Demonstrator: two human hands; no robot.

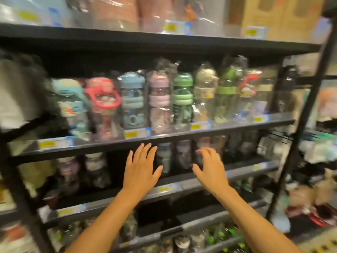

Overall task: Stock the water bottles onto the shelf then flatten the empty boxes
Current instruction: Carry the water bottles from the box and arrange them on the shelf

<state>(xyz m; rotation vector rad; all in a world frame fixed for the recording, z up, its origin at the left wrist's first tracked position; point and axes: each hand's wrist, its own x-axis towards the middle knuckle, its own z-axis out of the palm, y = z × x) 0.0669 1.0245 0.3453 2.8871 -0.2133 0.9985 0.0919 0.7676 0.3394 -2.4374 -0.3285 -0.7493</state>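
Observation:
A black shelf (156, 138) carries a row of plastic-wrapped water bottles: teal (72, 106), pink (102, 105), blue (132, 101), lilac (159, 101), green (183, 99) and others further right. More wrapped bottles (164, 157) stand on the darker shelf below. My left hand (140, 168) is raised in front of that lower shelf, fingers straight and spread, holding nothing. My right hand (209, 167) hovers beside it with fingers loosely bent, also empty. The picture is motion-blurred. No box is in view.
A top shelf (164, 40) holds wrapped goods and a cardboard carton (280, 13). Lower shelves (164, 232) are full of small bottles. A black upright post (306, 114) bounds the unit on the right, with another cluttered rack (321, 161) beyond.

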